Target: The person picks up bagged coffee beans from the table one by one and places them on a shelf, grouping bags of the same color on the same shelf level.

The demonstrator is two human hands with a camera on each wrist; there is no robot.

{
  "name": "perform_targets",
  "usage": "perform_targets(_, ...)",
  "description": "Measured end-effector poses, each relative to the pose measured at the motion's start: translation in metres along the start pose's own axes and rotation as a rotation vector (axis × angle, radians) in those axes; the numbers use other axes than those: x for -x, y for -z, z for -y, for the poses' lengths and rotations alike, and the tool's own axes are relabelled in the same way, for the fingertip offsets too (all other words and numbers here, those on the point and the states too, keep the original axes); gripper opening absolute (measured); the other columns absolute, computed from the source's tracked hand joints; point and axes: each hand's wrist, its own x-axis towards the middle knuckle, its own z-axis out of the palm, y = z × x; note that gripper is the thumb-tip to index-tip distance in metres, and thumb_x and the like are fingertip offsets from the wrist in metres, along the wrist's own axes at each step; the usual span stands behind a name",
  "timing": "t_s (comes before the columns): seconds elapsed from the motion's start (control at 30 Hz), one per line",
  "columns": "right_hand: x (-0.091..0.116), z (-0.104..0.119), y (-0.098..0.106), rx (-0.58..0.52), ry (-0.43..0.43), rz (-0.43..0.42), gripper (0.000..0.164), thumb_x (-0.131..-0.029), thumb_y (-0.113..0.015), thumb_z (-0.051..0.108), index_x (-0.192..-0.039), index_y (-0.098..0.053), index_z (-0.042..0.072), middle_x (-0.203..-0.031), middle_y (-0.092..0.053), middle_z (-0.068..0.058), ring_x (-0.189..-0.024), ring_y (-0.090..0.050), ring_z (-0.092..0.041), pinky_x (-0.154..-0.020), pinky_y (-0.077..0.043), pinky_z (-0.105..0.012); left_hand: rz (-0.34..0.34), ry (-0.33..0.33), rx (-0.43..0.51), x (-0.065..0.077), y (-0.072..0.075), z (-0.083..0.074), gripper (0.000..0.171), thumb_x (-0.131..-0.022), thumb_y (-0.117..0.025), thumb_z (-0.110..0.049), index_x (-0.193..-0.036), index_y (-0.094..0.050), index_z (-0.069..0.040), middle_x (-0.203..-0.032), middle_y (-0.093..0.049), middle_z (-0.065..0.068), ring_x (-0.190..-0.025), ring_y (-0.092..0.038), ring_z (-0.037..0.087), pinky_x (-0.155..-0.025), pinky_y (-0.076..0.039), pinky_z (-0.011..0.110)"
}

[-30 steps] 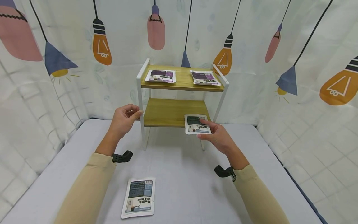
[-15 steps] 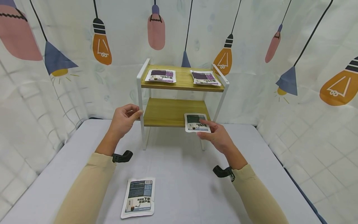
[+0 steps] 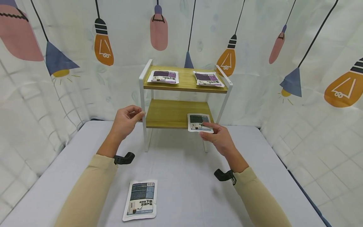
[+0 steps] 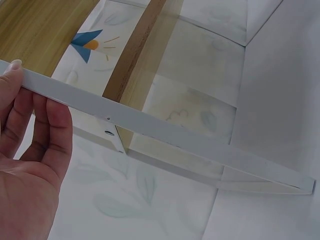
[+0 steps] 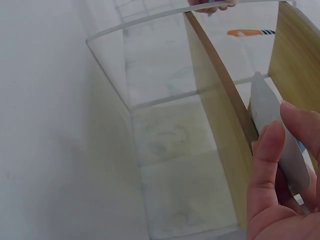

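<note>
Two bare hands are busy at a small two-tier rack (image 3: pixel 184 89) in the middle of the frame. Right of centre, the right hand (image 3: pixel 219 138) pinches a flat white packet (image 3: pixel 195 122) by its near right part, thumb beneath the edge and a finger on top. The packet lies up and to the left of that hand, label upward, at the right end of the lower shelf's (image 3: pixel 167 115) front edge. Its long axis seems to point away from the person, into the rack, though foreshortening makes this hard to judge. In the right wrist view it shows nearly edge-on, close beside the shelf's edge; whether they touch, I cannot tell, and that closeness looks like what matters most.

Left of centre, the left hand (image 3: pixel 126 121) grips the white post (image 3: pixel 142 97) between thumb and curled fingers, well apart from the packet.

A second packet (image 3: pixel 140 200) lies flat on the white-covered counter (image 3: pixel 181 189), lower centre-left, between the beige sleeves (image 3: pixel 85 192), its long axis running up the frame with a slight lean rightward. Two purple-labelled packets (image 3: pixel 164 77) lie on the upper shelf (image 3: pixel 185 74), left and right.
</note>
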Motion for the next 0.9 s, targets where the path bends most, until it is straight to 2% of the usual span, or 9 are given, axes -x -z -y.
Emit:
perform_targets(0.3,-0.0006,-0.0009,-0.0029,-0.035,-0.002,-0.036,0.057,-0.091,-0.077,0.007,-0.145,-0.059,0.010,-0.149,-0.043,-0.015,-0.105,-0.067,-0.022,-0.086,-0.061,-0.025,0.005,0.008,0.000,0.0002,0.0002,-0.0006,0.036,-0.099,-0.068,-0.036,-0.114,-0.066,-0.003,-0.106,-0.064,0.002,-0.096,-0.069,0.011,-0.091,-0.056,0.018)
perform_targets(0.47,0.0000,0.0008,-0.0055,-0.064,-0.003,-0.058,0.055,-0.091,-0.078,0.009,-0.143,-0.060,0.010,-0.145,-0.047,-0.015,-0.097,-0.070,-0.019,-0.087,-0.062,-0.028,0.005,0.006,0.013,-0.0004,0.0002,0.0003,0.036,-0.098,-0.069,-0.035,-0.113,-0.066,-0.003,-0.105,-0.064,0.002,-0.096,-0.069,0.011,-0.089,-0.055,0.016)
perform_targets(0.57,-0.0002,-0.0003,-0.0066,-0.069,0.011,-0.076,0.053,-0.091,-0.078,0.011,-0.142,-0.061,0.009,-0.136,-0.053,-0.014,-0.089,-0.072,-0.016,-0.085,-0.062,-0.028,0.002,0.006,0.019,-0.0006,-0.0001,0.0008,0.036,-0.098,-0.069,-0.035,-0.113,-0.066,-0.002,-0.104,-0.064,0.002,-0.096,-0.069,0.011,-0.088,-0.055,0.015)
perform_targets(0.8,-0.0020,-0.0056,-0.0087,-0.084,0.073,-0.114,0.048,-0.090,-0.079,0.011,-0.135,-0.065,0.004,-0.094,-0.071,-0.005,-0.076,-0.074,-0.013,-0.076,-0.063,-0.026,-0.002,-0.014,0.018,-0.0010,-0.0003,0.0013,0.035,-0.098,-0.069,-0.033,-0.112,-0.066,-0.001,-0.102,-0.065,0.002,-0.096,-0.069,0.009,-0.088,-0.057,0.017)
perform_targets(0.9,-0.0027,-0.0066,-0.0102,-0.086,0.092,-0.130,0.046,-0.089,-0.079,0.010,-0.132,-0.067,0.002,-0.086,-0.075,-0.005,-0.072,-0.074,-0.013,-0.074,-0.063,-0.026,-0.003,-0.020,0.019,-0.0010,-0.0007,0.0013,0.034,-0.099,-0.069,-0.032,-0.112,-0.066,-0.001,-0.101,-0.064,0.001,-0.096,-0.069,0.009,-0.088,-0.058,0.018)
